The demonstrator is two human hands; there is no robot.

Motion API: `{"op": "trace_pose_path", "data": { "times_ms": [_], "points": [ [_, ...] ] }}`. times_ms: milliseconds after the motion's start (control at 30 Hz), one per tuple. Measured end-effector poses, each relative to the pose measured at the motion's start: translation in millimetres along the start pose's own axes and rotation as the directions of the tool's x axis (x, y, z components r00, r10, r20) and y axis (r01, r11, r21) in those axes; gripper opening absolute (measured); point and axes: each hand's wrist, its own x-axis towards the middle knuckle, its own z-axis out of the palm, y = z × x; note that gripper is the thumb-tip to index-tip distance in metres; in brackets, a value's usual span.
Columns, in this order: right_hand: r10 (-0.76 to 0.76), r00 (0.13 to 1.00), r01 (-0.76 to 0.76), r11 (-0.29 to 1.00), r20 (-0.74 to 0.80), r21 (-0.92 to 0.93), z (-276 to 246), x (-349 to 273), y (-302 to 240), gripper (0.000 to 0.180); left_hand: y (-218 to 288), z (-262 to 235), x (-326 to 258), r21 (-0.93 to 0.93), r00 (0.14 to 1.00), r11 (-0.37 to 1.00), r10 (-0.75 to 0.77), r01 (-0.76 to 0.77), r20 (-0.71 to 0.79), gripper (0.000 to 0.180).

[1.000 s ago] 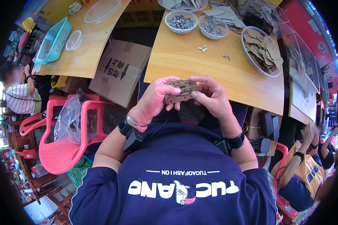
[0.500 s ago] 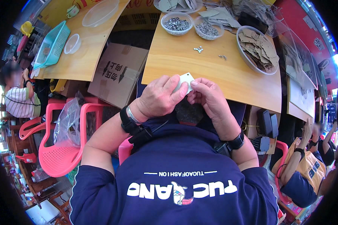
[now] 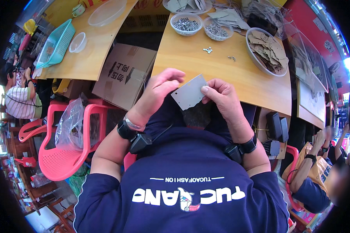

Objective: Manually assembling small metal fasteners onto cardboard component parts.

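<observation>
Card (image 3: 189, 93) above frame centre, pinched by my right hand (image 3: 224, 98); my left hand (image 3: 156, 94), fingers loosely bent, hangs beside it.

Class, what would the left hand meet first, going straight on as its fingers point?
Probably the thin, flat grey card with a wavy edge, held in the right hand; depth is unclear, so the left hand might pass over it.

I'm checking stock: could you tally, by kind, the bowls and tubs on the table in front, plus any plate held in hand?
Bowls of small silvery pieces: 2
Larger tubs of flat pieces: 2
Grey plate in the right hand: 1
Total: 5
</observation>
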Motion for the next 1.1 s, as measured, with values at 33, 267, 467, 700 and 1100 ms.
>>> {"op": "trace_pose_path", "data": {
  "times_ms": [33,267,467,700,1100],
  "points": [
    [-0.010,1.000,0.011,0.999,0.020,-0.035,1.0,-0.4,0.0,0.016,-1.5,3.4,3.0,-0.099,0.988,0.990,-0.084,0.097,0.129,0.035],
    [-0.092,0.995,0.097,0.917,0.029,-0.387,6.0,-7.3,6.7,0.016,-15.1,30.5,0.0,-0.134,0.925,0.956,-0.209,0.262,0.318,0.016],
    [-0.063,0.996,0.019,0.827,-0.059,-0.562,3.5,-0.2,17.9,0.021,-35.4,43.7,-3.5,-0.072,0.958,0.965,-0.238,0.252,0.161,0.017],
    [-0.306,0.908,0.063,0.775,-0.286,-0.629,-53.7,35.4,6.3,0.018,-42.0,37.1,-3.9,-0.467,0.936,0.819,-0.347,0.333,0.059,0.023],
    [-0.438,0.812,-0.119,0.522,-0.385,-0.845,-114.2,75.8,-1.9,0.017,-52.4,13.3,-8.6,-0.592,0.933,0.753,-0.359,0.287,-0.003,0.020]
  ]
}}
